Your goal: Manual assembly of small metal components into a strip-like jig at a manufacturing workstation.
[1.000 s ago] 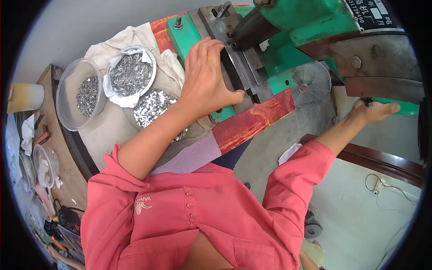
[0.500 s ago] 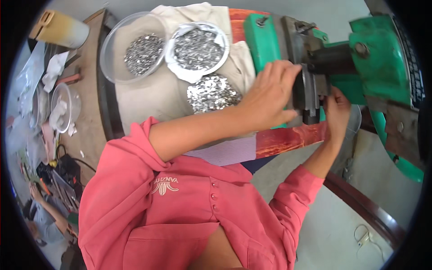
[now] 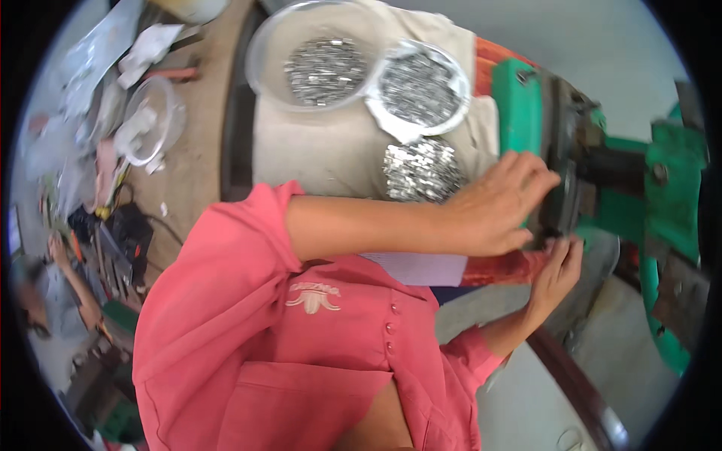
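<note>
Head view: the left hand [image 3: 492,203] lies curled over the dark die block [image 3: 564,199] of the green press [image 3: 639,188], fingers closed on its front face; the right hand [image 3: 556,270] reaches up from below, fingertips touching the block's lower edge. Whether a part is pinched between them cannot be told. Seat the piece squarely and keep fingers clear of the ram. The pile of small metal pieces [image 3: 421,169] lies on the cloth-covered bench [image 3: 331,158] near its press-side edge, just beside the left wrist.

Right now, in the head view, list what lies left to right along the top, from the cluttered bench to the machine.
Small clear bowl → large clear bowl of metal pieces → white bowl of metal pieces → green press machine, with the left hand and right hand at its dark middle part.
</note>
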A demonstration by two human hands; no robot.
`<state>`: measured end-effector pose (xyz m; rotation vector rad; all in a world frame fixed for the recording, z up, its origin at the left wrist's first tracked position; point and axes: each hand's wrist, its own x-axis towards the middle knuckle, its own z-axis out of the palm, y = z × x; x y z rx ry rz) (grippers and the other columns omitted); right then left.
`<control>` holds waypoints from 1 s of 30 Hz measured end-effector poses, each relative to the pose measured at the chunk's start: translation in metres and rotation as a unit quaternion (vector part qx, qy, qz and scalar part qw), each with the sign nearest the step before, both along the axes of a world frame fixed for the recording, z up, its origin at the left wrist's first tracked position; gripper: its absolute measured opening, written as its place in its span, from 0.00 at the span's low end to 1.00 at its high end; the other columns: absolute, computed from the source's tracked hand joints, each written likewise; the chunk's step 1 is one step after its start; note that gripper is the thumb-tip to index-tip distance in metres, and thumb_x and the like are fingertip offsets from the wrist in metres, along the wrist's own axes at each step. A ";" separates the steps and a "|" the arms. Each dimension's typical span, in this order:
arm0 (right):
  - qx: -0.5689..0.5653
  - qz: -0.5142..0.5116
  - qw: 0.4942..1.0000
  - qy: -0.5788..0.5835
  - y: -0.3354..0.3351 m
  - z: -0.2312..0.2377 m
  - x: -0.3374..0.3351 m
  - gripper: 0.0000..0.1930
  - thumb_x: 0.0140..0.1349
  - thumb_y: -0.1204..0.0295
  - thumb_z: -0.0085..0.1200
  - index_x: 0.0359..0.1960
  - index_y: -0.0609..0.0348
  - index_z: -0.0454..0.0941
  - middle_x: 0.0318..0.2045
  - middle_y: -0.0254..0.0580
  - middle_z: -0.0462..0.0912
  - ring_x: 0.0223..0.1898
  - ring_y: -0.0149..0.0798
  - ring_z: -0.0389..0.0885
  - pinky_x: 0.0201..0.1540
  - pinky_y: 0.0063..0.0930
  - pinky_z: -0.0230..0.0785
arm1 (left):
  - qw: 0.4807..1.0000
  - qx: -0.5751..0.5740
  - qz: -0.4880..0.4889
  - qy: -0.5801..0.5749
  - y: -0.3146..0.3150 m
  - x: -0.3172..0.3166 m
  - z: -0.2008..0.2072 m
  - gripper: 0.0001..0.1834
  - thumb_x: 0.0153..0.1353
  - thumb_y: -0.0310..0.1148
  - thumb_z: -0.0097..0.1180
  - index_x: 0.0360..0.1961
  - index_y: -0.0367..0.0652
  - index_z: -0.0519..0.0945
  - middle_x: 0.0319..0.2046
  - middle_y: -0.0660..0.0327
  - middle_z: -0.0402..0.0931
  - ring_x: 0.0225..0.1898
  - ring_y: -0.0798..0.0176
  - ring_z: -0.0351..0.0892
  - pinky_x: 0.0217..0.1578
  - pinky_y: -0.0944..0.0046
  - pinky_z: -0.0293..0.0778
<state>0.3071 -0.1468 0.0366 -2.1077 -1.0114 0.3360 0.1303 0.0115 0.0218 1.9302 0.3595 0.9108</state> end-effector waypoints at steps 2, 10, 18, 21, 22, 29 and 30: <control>-0.035 -0.004 0.986 -0.160 0.008 0.003 -0.022 0.12 0.74 0.68 0.50 0.45 0.67 0.74 0.33 0.55 0.79 0.33 0.46 0.76 0.39 0.37 0.71 | 1.000 -0.006 0.004 -0.028 -0.003 0.002 -0.007 0.38 0.45 0.28 0.68 0.59 0.35 0.66 0.54 0.45 0.63 0.56 0.37 0.64 0.57 0.46 0.67; 0.008 -0.002 0.968 -0.251 0.001 0.000 -0.025 0.17 0.77 0.63 0.46 0.41 0.69 0.72 0.28 0.60 0.72 0.28 0.52 0.66 0.34 0.42 0.67 | 0.998 -0.009 -0.036 -0.057 -0.009 0.004 0.001 0.18 0.46 0.28 0.61 0.42 0.37 0.76 0.45 0.51 0.68 0.49 0.47 0.70 0.47 0.52 0.73; 0.126 -0.135 0.950 -0.254 -0.074 -0.025 -0.057 0.17 0.77 0.65 0.45 0.39 0.71 0.73 0.25 0.44 0.73 0.24 0.35 0.69 0.27 0.30 0.65 | 0.995 0.017 -0.080 -0.058 0.012 -0.015 0.028 0.13 0.53 0.33 0.62 0.37 0.37 0.80 0.39 0.50 0.72 0.42 0.46 0.77 0.42 0.50 0.76; 0.158 -0.072 0.953 -0.250 -0.072 -0.026 -0.058 0.17 0.77 0.63 0.45 0.41 0.70 0.73 0.25 0.42 0.73 0.23 0.34 0.71 0.27 0.28 0.65 | 0.997 0.002 -0.073 -0.027 0.021 -0.025 0.045 0.17 0.54 0.40 0.63 0.40 0.38 0.82 0.38 0.47 0.76 0.42 0.43 0.80 0.43 0.49 0.77; 0.149 -0.041 0.953 -0.260 -0.067 -0.026 -0.058 0.17 0.77 0.63 0.45 0.42 0.70 0.74 0.25 0.42 0.73 0.23 0.35 0.71 0.26 0.30 0.65 | 0.998 -0.017 -0.064 -0.005 0.023 -0.028 0.049 0.19 0.55 0.43 0.63 0.42 0.40 0.85 0.37 0.44 0.80 0.41 0.40 0.81 0.44 0.48 0.77; 0.133 0.157 0.942 -0.264 0.044 0.005 -0.070 0.21 0.77 0.57 0.42 0.45 0.67 0.75 0.27 0.44 0.78 0.28 0.41 0.77 0.34 0.33 0.70 | 0.940 -0.100 -0.263 0.191 0.106 -0.053 0.066 0.16 0.63 0.40 0.66 0.37 0.35 0.88 0.31 0.57 0.87 0.30 0.65 0.86 0.34 0.65 0.80; 0.142 0.184 0.942 -0.242 0.062 0.015 -0.083 0.22 0.77 0.56 0.41 0.45 0.67 0.74 0.29 0.44 0.79 0.31 0.41 0.78 0.38 0.35 0.70 | 0.941 -0.109 -0.262 0.183 0.119 -0.058 0.066 0.17 0.62 0.42 0.66 0.32 0.36 0.87 0.29 0.58 0.87 0.29 0.65 0.86 0.33 0.63 0.79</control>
